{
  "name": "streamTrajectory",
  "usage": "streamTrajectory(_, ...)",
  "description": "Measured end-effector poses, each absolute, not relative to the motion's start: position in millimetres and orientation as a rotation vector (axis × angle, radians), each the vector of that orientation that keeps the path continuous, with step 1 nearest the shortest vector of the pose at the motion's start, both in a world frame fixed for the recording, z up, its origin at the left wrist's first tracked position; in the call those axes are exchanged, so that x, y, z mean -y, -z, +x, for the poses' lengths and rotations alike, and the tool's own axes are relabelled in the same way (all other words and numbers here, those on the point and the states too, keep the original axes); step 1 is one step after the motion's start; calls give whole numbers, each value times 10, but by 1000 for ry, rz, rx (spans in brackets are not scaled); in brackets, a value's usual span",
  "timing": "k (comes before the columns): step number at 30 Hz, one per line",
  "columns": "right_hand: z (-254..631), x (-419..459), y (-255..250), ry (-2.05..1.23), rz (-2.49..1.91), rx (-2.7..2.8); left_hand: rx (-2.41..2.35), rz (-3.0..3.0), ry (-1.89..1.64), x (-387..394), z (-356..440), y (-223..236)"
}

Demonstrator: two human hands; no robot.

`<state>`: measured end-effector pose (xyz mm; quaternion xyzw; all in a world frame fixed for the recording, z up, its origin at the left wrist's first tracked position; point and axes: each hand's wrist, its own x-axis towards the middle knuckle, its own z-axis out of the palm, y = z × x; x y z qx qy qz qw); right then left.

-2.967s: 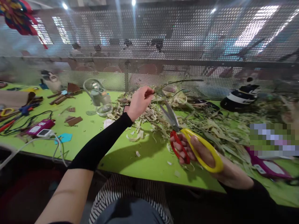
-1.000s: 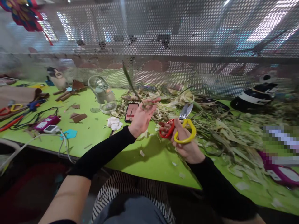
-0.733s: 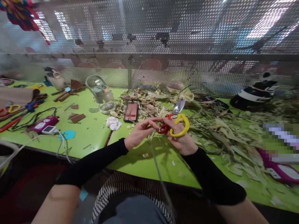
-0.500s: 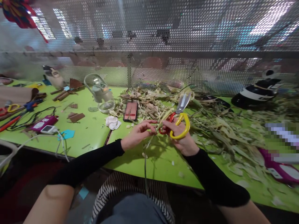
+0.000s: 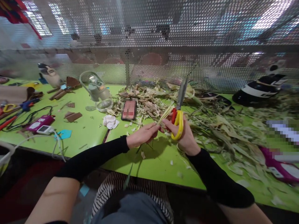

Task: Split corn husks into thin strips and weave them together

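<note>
One slim pale-green bundle of plant strips (image 5: 168, 112) slants away and rightward from the pinching fingers of the left hand (image 5: 143, 135), over the lime-green counter (image 5: 87, 135); close beside it, the right hand (image 5: 187, 137) wraps its fingers around red-and-yellow-handled steel scissors (image 5: 179, 117).

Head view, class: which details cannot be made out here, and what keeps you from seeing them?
In the head view:
Phone: screen content, lost under pixelation.
Scissors: part of the red handle, hidden by the right hand.
Plant strips: the gripped part, hidden by the left hand.
Red ornament: top and left side, cut off by the picture's edges.
Magenta device: right side, cut off by the right edge.
</note>
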<state>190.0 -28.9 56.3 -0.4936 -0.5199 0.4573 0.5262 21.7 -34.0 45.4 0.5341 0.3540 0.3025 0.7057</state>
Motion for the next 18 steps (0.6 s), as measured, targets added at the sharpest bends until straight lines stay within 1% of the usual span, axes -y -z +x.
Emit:
streamTrajectory(4, 1884, 304, -580, -1116, -1113, 1171, -732, 1134, -492, 297, 198, -434)
streamTrajectory(7, 1856, 326, -599, -1016, -1125, 1163, -733, 1117, -429, 259, 257, -449)
streamTrajectory(10, 1856, 339, -606, -945, -1186, 1274, -774, 1160, -528, 250, 357, -492)
streamTrajectory(15, 2060, 309, -596, -819, -1269, 1385, -865, 1419, -694, 180, 353, -586)
streamTrajectory(18, 2282, 281, -583, -834, -1431, 1490, -879, 1311, -855, 21, 207, -638)
